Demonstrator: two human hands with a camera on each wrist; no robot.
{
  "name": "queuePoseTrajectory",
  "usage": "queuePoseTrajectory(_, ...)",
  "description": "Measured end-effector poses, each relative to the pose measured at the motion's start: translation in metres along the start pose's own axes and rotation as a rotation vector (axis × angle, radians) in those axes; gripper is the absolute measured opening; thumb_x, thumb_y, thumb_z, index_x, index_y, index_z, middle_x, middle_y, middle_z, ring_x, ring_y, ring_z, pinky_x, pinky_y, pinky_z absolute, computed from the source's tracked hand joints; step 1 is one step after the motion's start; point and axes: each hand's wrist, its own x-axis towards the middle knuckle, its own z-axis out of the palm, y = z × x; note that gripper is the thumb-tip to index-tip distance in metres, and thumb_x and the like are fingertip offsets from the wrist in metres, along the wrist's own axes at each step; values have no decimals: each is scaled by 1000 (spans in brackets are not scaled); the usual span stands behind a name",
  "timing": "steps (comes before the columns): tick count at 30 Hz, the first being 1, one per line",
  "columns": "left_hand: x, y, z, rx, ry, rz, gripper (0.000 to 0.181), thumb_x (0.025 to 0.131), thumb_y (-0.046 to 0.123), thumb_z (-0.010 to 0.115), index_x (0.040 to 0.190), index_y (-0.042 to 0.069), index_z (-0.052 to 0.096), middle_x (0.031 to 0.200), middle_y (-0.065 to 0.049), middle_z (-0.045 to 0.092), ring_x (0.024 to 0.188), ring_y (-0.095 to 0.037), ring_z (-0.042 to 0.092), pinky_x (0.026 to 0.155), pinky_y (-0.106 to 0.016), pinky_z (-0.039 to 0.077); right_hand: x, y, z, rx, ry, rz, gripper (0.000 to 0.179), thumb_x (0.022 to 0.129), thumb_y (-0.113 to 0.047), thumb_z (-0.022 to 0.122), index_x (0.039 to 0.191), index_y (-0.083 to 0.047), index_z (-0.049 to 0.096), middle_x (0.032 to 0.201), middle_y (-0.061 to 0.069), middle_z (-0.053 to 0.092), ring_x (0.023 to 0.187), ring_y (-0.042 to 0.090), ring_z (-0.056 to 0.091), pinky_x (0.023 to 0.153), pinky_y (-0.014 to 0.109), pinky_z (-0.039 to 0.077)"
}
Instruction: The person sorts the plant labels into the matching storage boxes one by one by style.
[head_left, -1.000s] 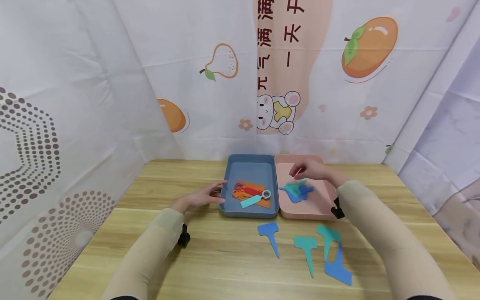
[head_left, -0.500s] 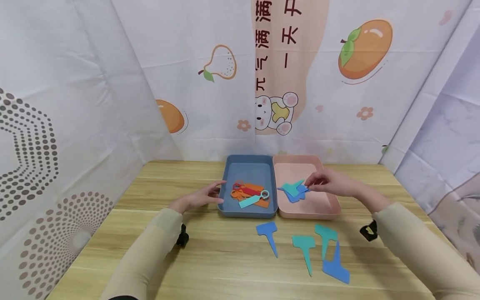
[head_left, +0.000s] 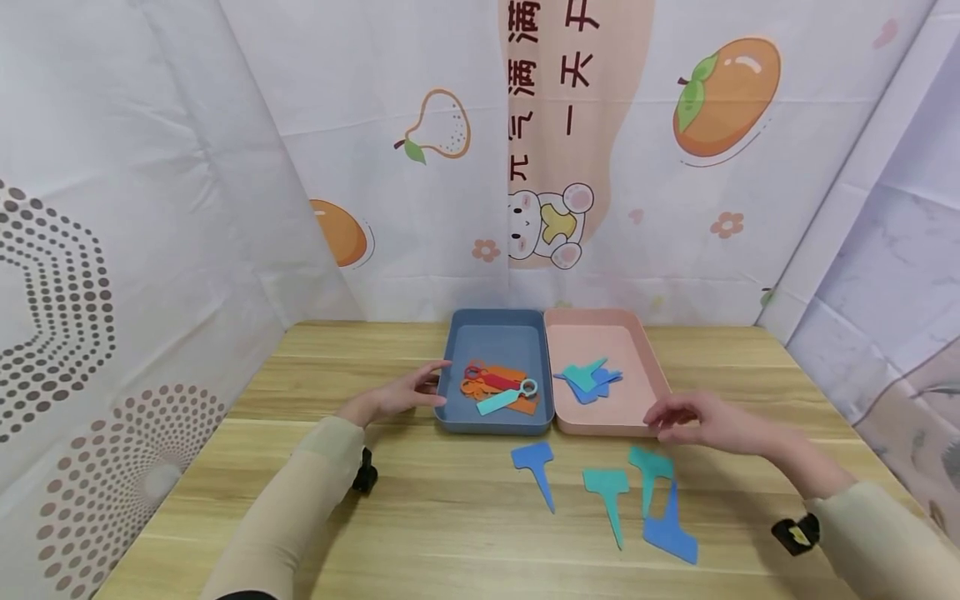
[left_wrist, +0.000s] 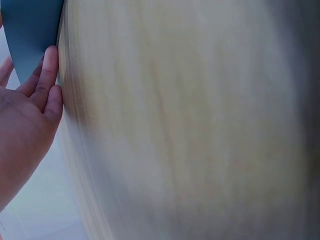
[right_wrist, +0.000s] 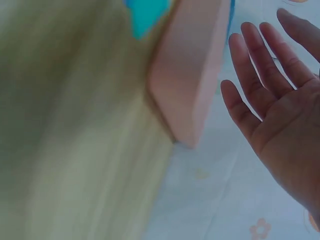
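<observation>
My left hand (head_left: 405,393) rests against the left wall of the blue tray (head_left: 498,428), its fingers fairly straight along the side in the left wrist view. Inside lie orange, red and pale-teal tags, some with ring ends. With nothing in it, my right hand (head_left: 701,421) is over the front right corner of the pink tray (head_left: 637,350); in the right wrist view its fingers are spread. A small pile of blue and teal plant labels (head_left: 588,381) lies in the pink tray. In front of the trays are a blue label (head_left: 534,467) and a teal label (head_left: 609,492).
Another teal label (head_left: 650,468) and a blue label (head_left: 671,533) lie at the right on the wooden table (head_left: 420,517). The two trays stand side by side near the back edge. Behind them hangs a printed white curtain (head_left: 435,233).
My right hand has moved from over the pink tray toward me and right, to its front corner. The label pile shifted slightly. My left hand has stayed at the blue tray.
</observation>
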Motion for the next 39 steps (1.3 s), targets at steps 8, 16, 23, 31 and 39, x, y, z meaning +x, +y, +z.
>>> queuePoseTrajectory(8,0,0,0,9,4,3,75,96,19,63,156,15,17,154,-24,22,136,-39,32,110,-52,27,-26,4,40,1,-28,-68,21,89,-12,72,109,-10,66,103,-1,68,93,16,62,78,32,51)
queuePoseTrajectory(16,0,1,-1,12,-8,-3,76,96,22,64,156,17,17,154,-24,23,136,-38,32,109,-51,28,-40,7,66,82,-78,-203,34,85,-13,76,116,-13,63,113,3,64,102,13,57,85,24,46)
queuePoseTrajectory(23,-1,2,-2,4,-7,4,77,96,22,64,156,14,16,153,-26,23,135,-40,33,109,-53,27,-47,11,72,63,-79,-266,52,74,-5,82,121,-13,61,121,7,58,111,13,53,93,18,39)
queuePoseTrajectory(31,1,1,-3,5,-5,-3,76,97,19,62,157,15,16,153,-26,23,134,-39,35,109,-52,28,-50,15,74,-43,-20,-248,59,67,3,82,120,-15,62,119,3,52,105,13,52,88,19,43)
queuePoseTrajectory(39,1,2,-2,4,-10,-16,77,96,22,63,157,17,16,154,-24,22,135,-38,34,109,-52,28,-50,16,71,-59,2,-220,54,71,-3,83,119,-13,61,117,3,50,99,13,52,82,23,46)
